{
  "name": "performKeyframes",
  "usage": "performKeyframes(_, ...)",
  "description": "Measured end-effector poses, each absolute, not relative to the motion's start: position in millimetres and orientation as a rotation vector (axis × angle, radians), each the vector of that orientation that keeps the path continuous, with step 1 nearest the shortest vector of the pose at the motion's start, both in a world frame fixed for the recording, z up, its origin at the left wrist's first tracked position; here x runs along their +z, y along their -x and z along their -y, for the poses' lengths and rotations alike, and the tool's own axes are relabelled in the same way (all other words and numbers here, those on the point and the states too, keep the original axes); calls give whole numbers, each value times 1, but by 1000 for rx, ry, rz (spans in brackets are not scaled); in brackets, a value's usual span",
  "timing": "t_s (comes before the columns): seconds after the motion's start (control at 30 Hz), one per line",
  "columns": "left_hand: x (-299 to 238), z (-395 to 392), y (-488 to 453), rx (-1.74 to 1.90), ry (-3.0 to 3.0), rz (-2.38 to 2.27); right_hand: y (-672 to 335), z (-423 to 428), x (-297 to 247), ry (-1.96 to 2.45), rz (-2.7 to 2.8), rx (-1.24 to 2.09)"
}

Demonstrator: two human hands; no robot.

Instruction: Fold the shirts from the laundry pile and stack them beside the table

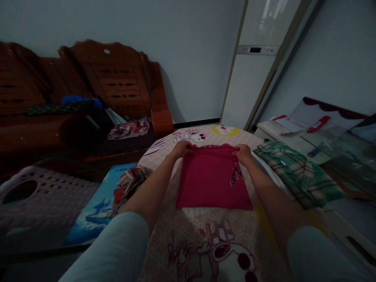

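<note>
A red folded garment (211,178) with a small embroidered patch on its right side lies flat on a round table covered with a pink cartoon-print cloth (205,243). My left hand (181,149) grips the garment's far left corner, fingers closed on the fabric. My right hand (243,153) grips the far right corner the same way. Both arms reach forward across the table.
A folded green plaid garment (296,172) lies to the right of the table. Crumpled clothes (129,184) hang off the left edge. A pink laundry basket (38,199) stands at the left. A wooden sofa (88,102) is behind, a white fridge (252,66) at the back.
</note>
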State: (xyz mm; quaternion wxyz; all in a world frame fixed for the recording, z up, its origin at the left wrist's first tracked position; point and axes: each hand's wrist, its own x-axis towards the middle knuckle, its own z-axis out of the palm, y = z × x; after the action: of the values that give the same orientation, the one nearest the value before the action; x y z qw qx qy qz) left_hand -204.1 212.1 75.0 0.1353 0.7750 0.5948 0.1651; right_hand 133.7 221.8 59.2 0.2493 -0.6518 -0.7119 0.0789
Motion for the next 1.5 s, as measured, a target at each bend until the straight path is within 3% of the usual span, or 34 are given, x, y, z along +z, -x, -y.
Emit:
performKeyframes(0.3, 93, -112, 199, 941, -2300, -1527, -158, -129, 79, 1389, 1923, 223)
performKeyframes(0.6, 55, -33, 201, 604, -2348, -1290, -170, -46, 41, 1345, 2279, 298)
performKeyframes(0.9, 89, -57, 174, 948, -2292, -1384, -136, -65, 72, 1239, 2184, 217)
performKeyframes(1.13, 33, -58, 149, 425, -2560, -1573, -116, -78, 5, 1507, 2387, -25)
performKeyframes(1.23, 22, -54, 151, 372, -2597, -1590, -121, -77, -8, 1527, 2423, -58)
performKeyframes(1.4, 20, -55, 156, 605, -2467, -1619, -126, -82, -13, 1478, 2383, -2)
performKeyframes(1.5, 14, -58, 167, 850, -2204, -1903, -133, -85, -20, 1474, 2181, -29)
